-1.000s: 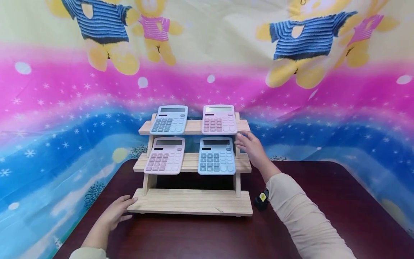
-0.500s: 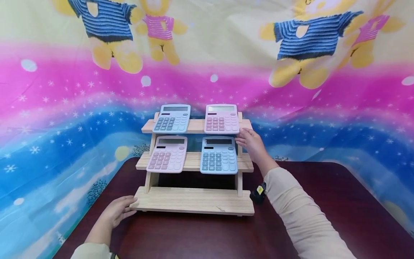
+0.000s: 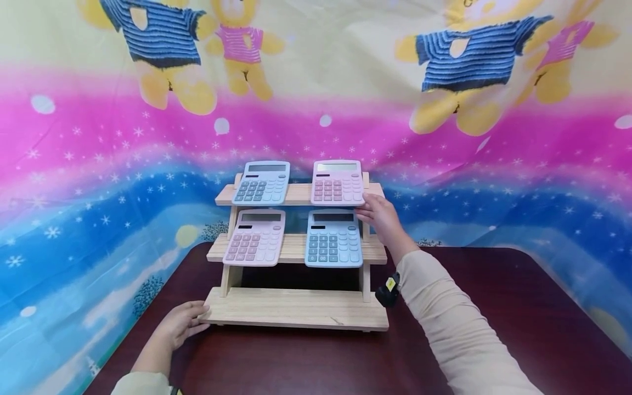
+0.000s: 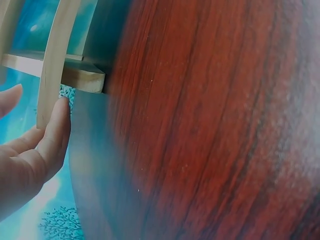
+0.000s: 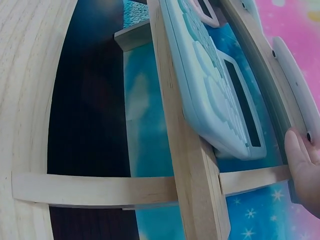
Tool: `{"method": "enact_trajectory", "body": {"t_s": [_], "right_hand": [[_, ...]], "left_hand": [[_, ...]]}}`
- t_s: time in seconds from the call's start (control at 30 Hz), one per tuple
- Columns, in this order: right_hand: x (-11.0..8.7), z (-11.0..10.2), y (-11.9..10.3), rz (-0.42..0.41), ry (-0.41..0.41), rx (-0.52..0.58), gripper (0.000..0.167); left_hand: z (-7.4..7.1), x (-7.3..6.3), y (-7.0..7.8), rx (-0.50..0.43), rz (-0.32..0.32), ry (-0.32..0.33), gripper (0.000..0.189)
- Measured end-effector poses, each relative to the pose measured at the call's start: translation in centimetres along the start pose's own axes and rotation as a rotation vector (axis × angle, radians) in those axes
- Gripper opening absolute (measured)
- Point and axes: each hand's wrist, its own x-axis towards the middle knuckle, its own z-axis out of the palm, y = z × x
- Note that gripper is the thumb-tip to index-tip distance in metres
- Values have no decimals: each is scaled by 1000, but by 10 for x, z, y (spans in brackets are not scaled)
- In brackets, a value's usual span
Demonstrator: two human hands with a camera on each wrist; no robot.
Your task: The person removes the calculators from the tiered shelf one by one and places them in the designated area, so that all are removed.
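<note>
A three-tier wooden stand (image 3: 296,308) faces me, its bottom board bare. On the top tier lean a blue calculator (image 3: 261,184) at left and a pink calculator (image 3: 338,184) at right. The middle tier carries a pink calculator (image 3: 254,238) and a blue calculator (image 3: 333,240). My left hand (image 3: 179,326) touches the bottom board's left end; in the left wrist view its fingers (image 4: 56,127) lie along the board and the thumb stands apart. My right hand (image 3: 385,219) is at the top tier's right end, fingertips right by the pink calculator's lower corner.
The stand is on a dark red wooden table (image 3: 474,307) with rounded back corners. A printed cloth (image 3: 316,126) with bears and snowflakes hangs behind and along the sides. A black wrist camera (image 3: 388,292) sits under my right sleeve, near the bottom board's right end.
My right hand has moved slightly left, closer in to the stand's top tier, and the wrist camera went with it. My left hand stays at the bottom board's end. The calculators keep their places.
</note>
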Motion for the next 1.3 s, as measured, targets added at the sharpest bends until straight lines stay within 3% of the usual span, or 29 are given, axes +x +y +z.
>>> {"method": "enact_trajectory", "body": {"t_s": [0.03, 0.27, 0.43, 0.57, 0.73, 0.8, 1.1, 1.3], "right_hand": [[-7, 6, -6, 18, 19, -27, 52], [-4, 14, -8, 45, 84, -28, 44], [11, 14, 4, 47, 175, -14, 40], [34, 4, 19, 69, 193, 102, 39], [28, 12, 8, 75, 222, 275, 35], [19, 20, -3, 86, 247, 286, 34], [46, 6, 26, 59, 300, 380, 34], [36, 6, 29, 61, 286, 411, 32]], "left_hand": [[0, 0, 0, 2, 0, -4, 62], [1, 0, 0, 3, 8, 3, 64], [1, 2, -2, 5, 15, 5, 63], [2, 2, -1, 4, 15, 16, 60], [1, 2, 1, 6, 30, 21, 59], [1, 2, 2, 10, 37, 26, 57], [3, 5, -1, 0, 33, 41, 56], [4, 3, -7, -77, 3, 58, 58]]}}
